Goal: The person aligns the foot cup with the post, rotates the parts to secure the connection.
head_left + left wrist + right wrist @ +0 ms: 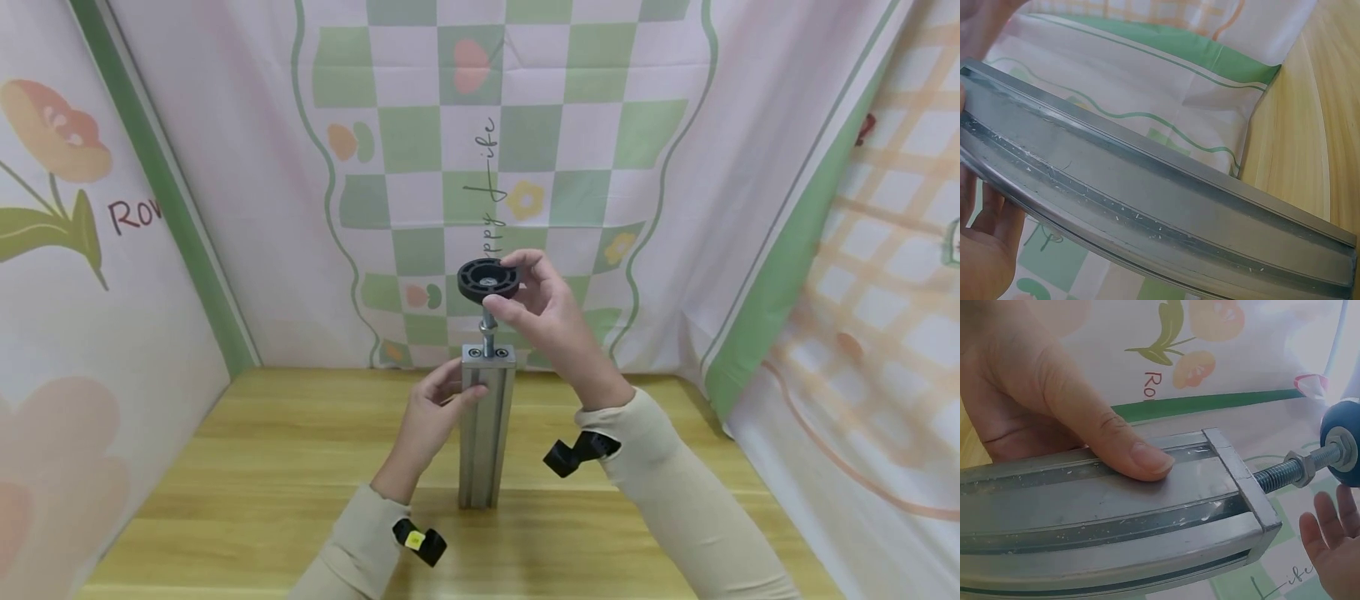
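A grey aluminium profile (pixel 480 442) with slots along its sides stands upright on the wooden table. My left hand (pixel 426 417) grips it near its top, the thumb across one face, as the right wrist view also shows. A flat metal end plate (pixel 1242 478) with two screws caps the profile. From the plate rises a threaded rod (pixel 1277 477) carrying a hex nut (pixel 1302 470). On top of the rod sits a round black levelling foot (pixel 472 286), hollow side up. My right hand (pixel 555 321) pinches the foot's rim between thumb and fingers.
The wooden table (pixel 300 450) reaches to a printed cloth backdrop (pixel 408 192) behind. Cloth also hangs on the left and right sides. Small pale flecks lie in the profile's slot (pixel 1122 215). Each wrist bears a black camera mount (pixel 581 452).
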Demonstrator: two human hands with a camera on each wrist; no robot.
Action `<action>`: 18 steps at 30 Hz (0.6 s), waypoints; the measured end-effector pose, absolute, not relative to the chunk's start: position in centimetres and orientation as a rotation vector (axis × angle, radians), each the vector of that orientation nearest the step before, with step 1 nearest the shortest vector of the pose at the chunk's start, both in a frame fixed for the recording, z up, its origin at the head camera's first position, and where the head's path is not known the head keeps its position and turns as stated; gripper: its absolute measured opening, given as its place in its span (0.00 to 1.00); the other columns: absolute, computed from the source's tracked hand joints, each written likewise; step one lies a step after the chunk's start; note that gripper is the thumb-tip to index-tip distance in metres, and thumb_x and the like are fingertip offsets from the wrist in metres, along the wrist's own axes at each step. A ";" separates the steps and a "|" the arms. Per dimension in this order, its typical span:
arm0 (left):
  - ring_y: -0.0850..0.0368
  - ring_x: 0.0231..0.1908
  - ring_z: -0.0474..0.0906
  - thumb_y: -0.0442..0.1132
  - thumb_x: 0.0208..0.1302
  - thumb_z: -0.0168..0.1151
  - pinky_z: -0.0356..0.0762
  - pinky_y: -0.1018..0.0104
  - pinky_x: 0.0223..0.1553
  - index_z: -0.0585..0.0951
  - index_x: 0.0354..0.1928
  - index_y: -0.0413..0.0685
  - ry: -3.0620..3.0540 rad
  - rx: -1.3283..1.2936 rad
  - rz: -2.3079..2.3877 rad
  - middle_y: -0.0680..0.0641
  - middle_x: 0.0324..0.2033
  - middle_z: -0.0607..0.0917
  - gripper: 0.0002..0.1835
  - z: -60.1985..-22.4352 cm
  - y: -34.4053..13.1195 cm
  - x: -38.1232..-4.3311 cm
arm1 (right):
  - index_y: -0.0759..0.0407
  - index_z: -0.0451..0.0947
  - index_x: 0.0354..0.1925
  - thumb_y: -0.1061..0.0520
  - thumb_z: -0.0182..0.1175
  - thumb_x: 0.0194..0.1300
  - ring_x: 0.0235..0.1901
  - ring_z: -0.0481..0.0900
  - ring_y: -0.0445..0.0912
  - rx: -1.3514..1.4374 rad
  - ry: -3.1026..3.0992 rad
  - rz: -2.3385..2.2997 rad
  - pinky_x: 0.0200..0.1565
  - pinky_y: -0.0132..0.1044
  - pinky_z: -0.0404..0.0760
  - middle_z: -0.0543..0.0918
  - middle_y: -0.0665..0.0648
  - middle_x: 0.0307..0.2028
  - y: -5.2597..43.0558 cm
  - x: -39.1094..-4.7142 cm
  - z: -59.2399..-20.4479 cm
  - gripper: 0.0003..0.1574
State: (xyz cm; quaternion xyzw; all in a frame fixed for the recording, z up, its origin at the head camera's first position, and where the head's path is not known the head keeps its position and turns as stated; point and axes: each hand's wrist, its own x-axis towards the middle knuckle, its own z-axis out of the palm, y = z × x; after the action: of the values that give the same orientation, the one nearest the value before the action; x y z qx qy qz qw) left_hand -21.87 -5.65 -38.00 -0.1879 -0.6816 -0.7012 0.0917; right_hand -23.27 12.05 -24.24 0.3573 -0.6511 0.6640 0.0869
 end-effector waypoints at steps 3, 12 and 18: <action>0.51 0.50 0.82 0.45 0.64 0.71 0.81 0.59 0.49 0.80 0.63 0.50 -2.017 -0.557 -2.083 0.48 0.51 0.84 0.26 -38.0 -5.6 -21.9 | 0.57 0.61 0.56 0.49 0.61 0.68 0.53 0.77 0.52 1.104 -1.899 1.964 0.50 0.36 0.80 0.72 0.65 0.59 11.8 -23.2 -24.3 0.27; 0.52 0.49 0.82 0.45 0.64 0.71 0.81 0.60 0.48 0.80 0.62 0.50 -2.007 -0.564 -2.081 0.48 0.50 0.85 0.25 -38.1 -5.6 -21.9 | 0.59 0.53 0.72 0.53 0.42 0.75 0.64 0.70 0.52 1.185 -1.940 1.820 0.63 0.47 0.70 0.65 0.60 0.71 11.5 -22.8 -23.8 0.32; 0.52 0.49 0.82 0.44 0.63 0.72 0.81 0.58 0.49 0.80 0.62 0.51 -2.007 -0.558 -2.085 0.48 0.50 0.84 0.25 -38.1 -5.7 -21.9 | 0.59 0.59 0.74 0.53 0.41 0.74 0.65 0.67 0.50 1.234 -2.054 1.757 0.65 0.48 0.66 0.63 0.53 0.72 12.1 -22.6 -23.2 0.34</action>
State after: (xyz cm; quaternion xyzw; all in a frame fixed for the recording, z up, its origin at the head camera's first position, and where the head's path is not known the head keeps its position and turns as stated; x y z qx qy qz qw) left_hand -21.89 -5.65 -38.13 -0.1884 -0.6777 -0.7041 0.0972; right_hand -22.61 12.09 -23.19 0.4137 -0.6888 0.5891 0.0851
